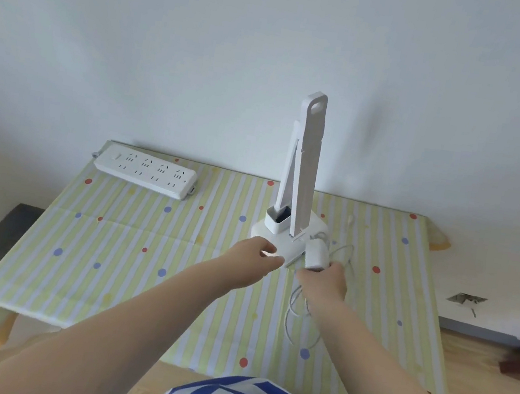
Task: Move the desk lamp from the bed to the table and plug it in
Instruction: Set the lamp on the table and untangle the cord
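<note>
Since the folded desk lamp [300, 182] already stands near the desk's [169, 284] far edge, right of centre, its base is steadied by the left hand [257, 257], whose fingers curl on it. The power adapter [316, 255] is gripped by the right hand [326, 284], presumably for carrying to the power strip [145, 172] at the far left corner; its cable [296, 315] trails loose.
</note>
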